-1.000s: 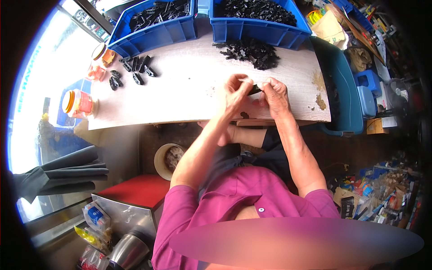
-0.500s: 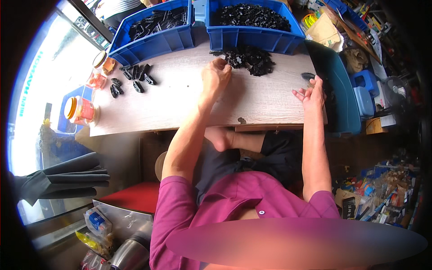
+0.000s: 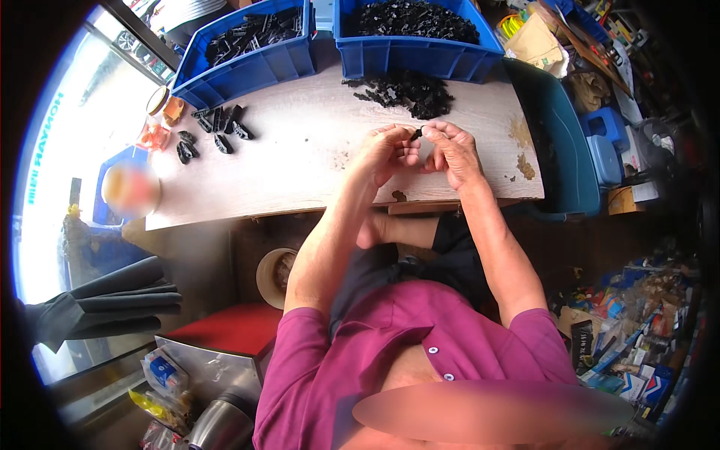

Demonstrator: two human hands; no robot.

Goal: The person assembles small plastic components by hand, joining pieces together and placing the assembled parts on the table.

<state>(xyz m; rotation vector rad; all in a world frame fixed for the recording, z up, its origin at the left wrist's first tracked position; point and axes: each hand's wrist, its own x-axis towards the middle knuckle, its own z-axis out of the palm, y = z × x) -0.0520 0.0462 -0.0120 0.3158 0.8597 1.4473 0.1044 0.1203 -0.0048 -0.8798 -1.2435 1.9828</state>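
Observation:
My left hand [image 3: 391, 152] and my right hand [image 3: 452, 154] are close together over the front middle of the table. A small black plastic part [image 3: 417, 135] sits between the fingertips of both hands, mostly covered by them. My left thumb and forefinger pinch it, and my right thumb and forefinger close on its other side. Just beyond my hands lies a loose pile of small black parts [image 3: 412, 94]. Several longer black plastic pieces [image 3: 223, 144] lie in a group at the left of the table [image 3: 292, 169].
Two blue bins [image 3: 259, 75] [image 3: 420, 60] full of black parts line the table's far edge. A teal tub [image 3: 566, 165] stands against the right edge. Jars with pinkish contents [image 3: 154, 136] are at the left. Below the table sits a pale bucket [image 3: 268, 277].
My left hand has drawn back from the pile toward me. My right hand has come in from the right edge to meet it, and the black piece there is no longer seen.

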